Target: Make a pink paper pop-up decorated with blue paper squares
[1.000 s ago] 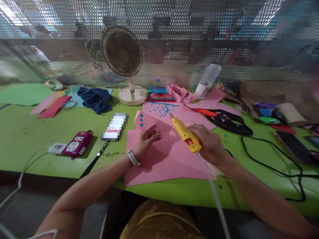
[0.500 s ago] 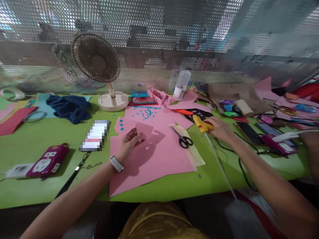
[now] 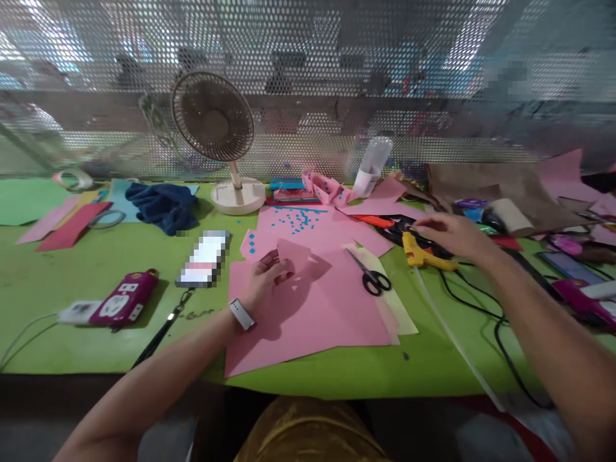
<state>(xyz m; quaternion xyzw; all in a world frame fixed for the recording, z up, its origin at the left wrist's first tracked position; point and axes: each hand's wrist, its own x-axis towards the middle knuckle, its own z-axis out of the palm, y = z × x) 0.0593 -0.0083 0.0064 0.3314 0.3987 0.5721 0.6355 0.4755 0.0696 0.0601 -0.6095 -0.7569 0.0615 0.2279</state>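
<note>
My left hand (image 3: 269, 277) is closed, pinching a small pink paper piece (image 3: 294, 255) above a large pink sheet (image 3: 308, 321). My right hand (image 3: 450, 236) hovers just above a yellow glue gun (image 3: 426, 253) that lies on the table. Its fingers are bent and look apart, with nothing visible in them. Black-handled scissors (image 3: 374, 281) rest on the pink sheet and a pale yellow sheet (image 3: 404, 314). Behind the sheets lie many tiny blue paper bits (image 3: 302, 220) and a folded pink paper strip with blue dots (image 3: 327, 186).
A fan (image 3: 238, 197) stands at the back, with a dark blue cloth (image 3: 163, 208) to its left. Left of the sheets are a phone (image 3: 205, 256) and a purple extension socket (image 3: 126, 300). Black cables (image 3: 471, 298) lie at the right. A bottle (image 3: 373, 167) leans behind.
My right hand has let go of the glue gun, which now lies on the table, and has lifted slightly above it. The view has turned left; my left hand keeps its paper piece.
</note>
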